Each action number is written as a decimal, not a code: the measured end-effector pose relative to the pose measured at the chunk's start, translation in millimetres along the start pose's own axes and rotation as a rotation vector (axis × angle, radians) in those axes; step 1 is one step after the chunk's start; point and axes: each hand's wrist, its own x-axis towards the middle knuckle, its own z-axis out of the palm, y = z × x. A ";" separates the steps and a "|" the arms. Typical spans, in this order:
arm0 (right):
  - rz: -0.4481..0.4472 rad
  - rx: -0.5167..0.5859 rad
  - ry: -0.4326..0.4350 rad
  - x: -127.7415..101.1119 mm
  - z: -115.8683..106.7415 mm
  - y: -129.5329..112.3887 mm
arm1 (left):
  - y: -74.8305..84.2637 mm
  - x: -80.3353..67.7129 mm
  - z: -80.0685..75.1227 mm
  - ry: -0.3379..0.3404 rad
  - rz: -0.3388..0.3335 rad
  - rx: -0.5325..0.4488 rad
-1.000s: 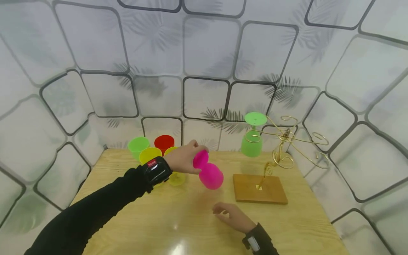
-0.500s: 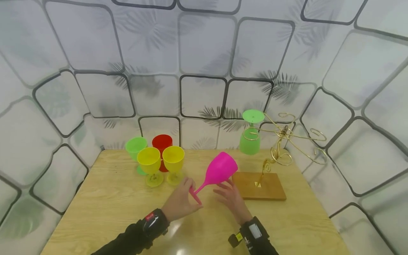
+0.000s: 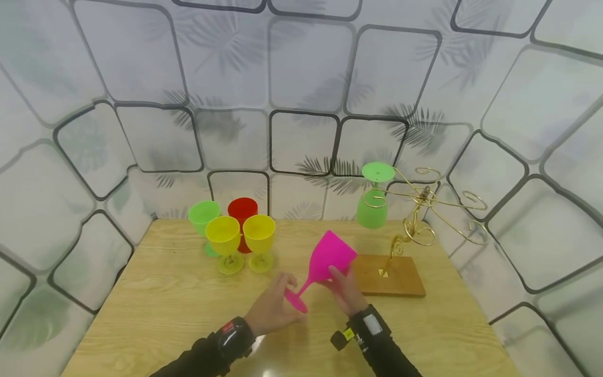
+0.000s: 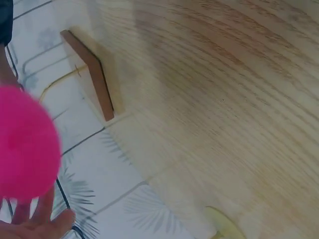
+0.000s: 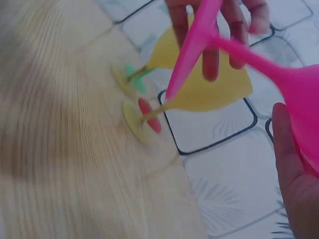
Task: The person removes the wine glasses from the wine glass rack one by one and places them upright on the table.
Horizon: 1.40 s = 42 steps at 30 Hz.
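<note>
A pink plastic goblet (image 3: 330, 255) is tilted above the table, its bowl up to the right and its foot down to the left. My right hand (image 3: 347, 292) grips the bowl, thumb on the near side. My left hand (image 3: 272, 310) is at the foot with fingers and thumb spread around it. In the right wrist view, left-hand fingers (image 5: 210, 64) hang behind the foot. The left wrist view shows the round foot (image 4: 25, 144) from below, with left-hand fingertips at its lower edge. The right hand's other fingers are mostly hidden behind the bowl.
Two yellow goblets (image 3: 223, 236), a red goblet (image 3: 242, 209) and a green goblet (image 3: 203, 215) stand upright at back left. At right, a gold wire rack (image 3: 414, 209) rises from a wooden base (image 3: 391, 283). Another green goblet (image 3: 372, 212) hangs upside down from its arm.
The left hand brought the pink goblet from near the other goblets towards me, turning its bowl to the right. The right hand came up and took hold of the bowl; the left fingers have loosened.
</note>
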 end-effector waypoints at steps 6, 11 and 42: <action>-0.064 -0.437 0.050 5.9 2.5 -3.6 | 4.8 20.4 -7.6 0.068 -0.183 -0.247; -0.132 -0.699 0.007 6.0 9.9 -0.3 | 13.1 39.6 -9.5 0.110 -0.206 -0.416; -0.178 -0.622 -0.193 0.2 -11.5 21.2 | -100.2 -26.1 -115.2 0.970 -0.556 -0.204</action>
